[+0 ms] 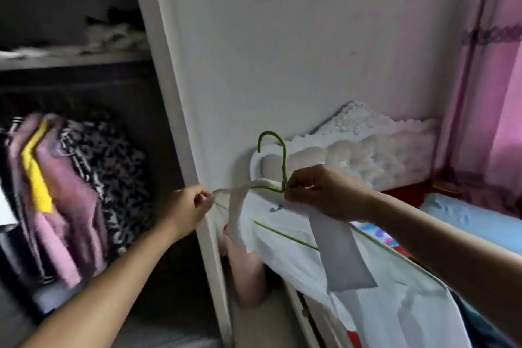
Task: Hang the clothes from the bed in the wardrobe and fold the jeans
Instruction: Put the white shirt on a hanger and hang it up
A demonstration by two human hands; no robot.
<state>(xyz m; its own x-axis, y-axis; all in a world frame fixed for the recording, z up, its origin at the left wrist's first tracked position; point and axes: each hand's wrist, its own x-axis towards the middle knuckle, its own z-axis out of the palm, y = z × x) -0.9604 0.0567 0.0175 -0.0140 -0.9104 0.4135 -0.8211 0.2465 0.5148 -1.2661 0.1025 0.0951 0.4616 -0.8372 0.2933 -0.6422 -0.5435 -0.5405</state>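
Right hand (pixel 319 192): fingers closed, green wire hanger (pixel 284 161) pinched at the base of its hook, probably so the hook stays upright and free for the rail. Left hand (pixel 189 206): fingertips pinched on the left shoulder of the white garment (pixel 282 240), apparently so the fabric is seated over the hanger's left tip. The garment is draped on the hanger, held in the air between wardrobe and bed, not yet hung; a pale strip of it hangs loose below the right hand. The hanger's lower bar is seen through the fabric. Wardrobe (pixel 158 65) is open at left, with hanging clothes (pixel 70 192) blurred inside, pink and patterned. The bed (pixel 466 220) and its white headboard (pixel 367 150) are far right. Judged step: dressing the hanger, with hanging next. Dark blue fabric (pixel 480 325) lies at near right; whether it is the jeans cannot be told.
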